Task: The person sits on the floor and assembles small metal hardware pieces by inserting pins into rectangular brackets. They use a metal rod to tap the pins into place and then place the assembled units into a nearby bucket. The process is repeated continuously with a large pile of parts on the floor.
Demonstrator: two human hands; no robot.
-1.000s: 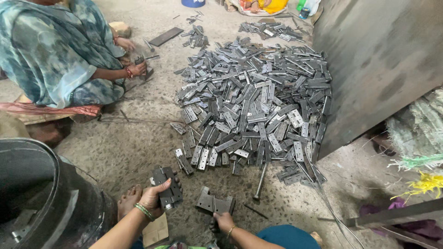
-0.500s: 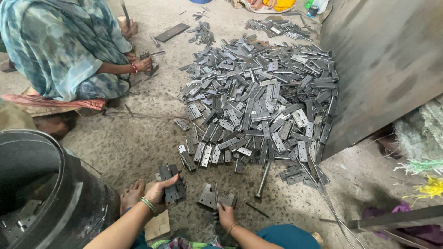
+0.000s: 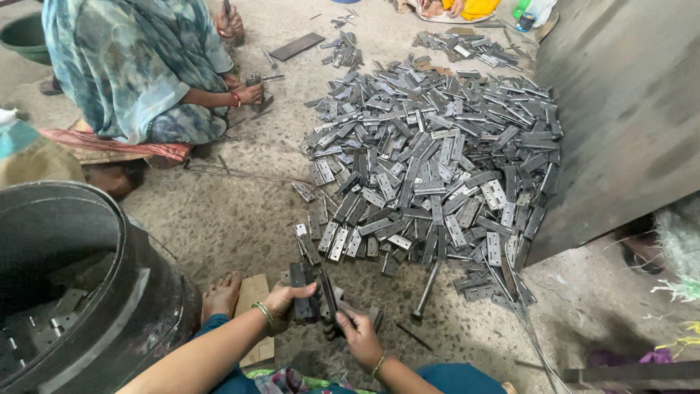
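My left hand [image 3: 286, 300] grips a dark metal hinge [image 3: 300, 284] held upright just above the floor. My right hand [image 3: 359, 335] is closed on another hinge piece [image 3: 329, 295] that it holds against the first one. Both hands meet low in the middle of the view, close to my bare foot [image 3: 220, 295] and a small wooden block [image 3: 254, 292]. A big heap of grey metal hinges [image 3: 437, 153] lies on the concrete floor beyond my hands. A metal rod [image 3: 427, 288] rests at the heap's near edge.
A large black drum [image 3: 87, 292] holding some hinges stands at the left. Another person in a blue-green patterned garment [image 3: 131, 66] sits at the back left, working with a hand [image 3: 251, 93] on a hinge. A big grey metal sheet [image 3: 627, 109] leans at the right.
My hands have lifted off the floor and come together, each with a hinge piece. The view has shifted downward, so the heap and the other person sit higher in the frame.
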